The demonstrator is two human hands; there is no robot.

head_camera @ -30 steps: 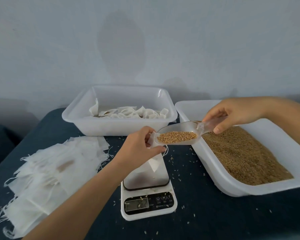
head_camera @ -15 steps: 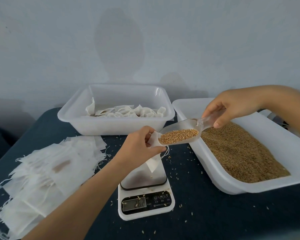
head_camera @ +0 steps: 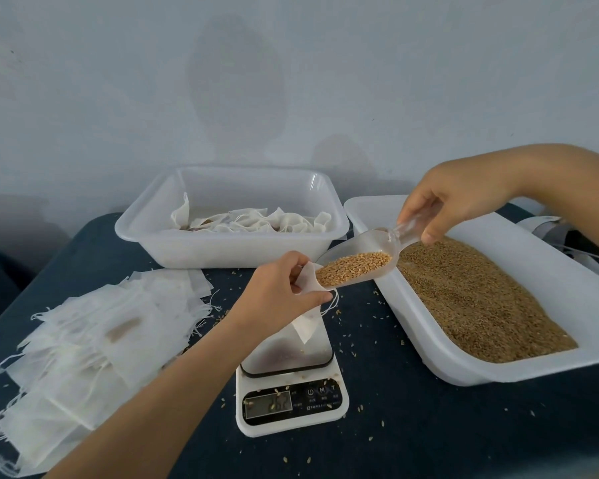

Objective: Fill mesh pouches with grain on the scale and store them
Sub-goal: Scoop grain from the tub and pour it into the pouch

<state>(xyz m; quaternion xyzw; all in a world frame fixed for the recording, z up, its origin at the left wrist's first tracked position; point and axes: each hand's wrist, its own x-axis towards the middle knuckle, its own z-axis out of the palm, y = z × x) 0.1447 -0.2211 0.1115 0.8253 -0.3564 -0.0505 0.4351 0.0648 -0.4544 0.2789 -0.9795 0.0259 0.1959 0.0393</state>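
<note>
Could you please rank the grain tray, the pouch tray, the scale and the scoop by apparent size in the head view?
1. White plastic tray of brown grain, though nearer the camera
2. White plastic tray of filled pouches
3. White digital kitchen scale
4. Clear plastic scoop

Left hand [head_camera: 277, 292] pinching pouch [head_camera: 306, 305] above scale [head_camera: 291, 385]; right hand [head_camera: 453, 198] gripping grain-laden scoop [head_camera: 357, 266].

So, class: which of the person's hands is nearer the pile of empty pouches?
Left. The left hand holds a pouch over the scale, just right of the pile of empty pouches; the right hand is farther right, above the grain tray.
</note>
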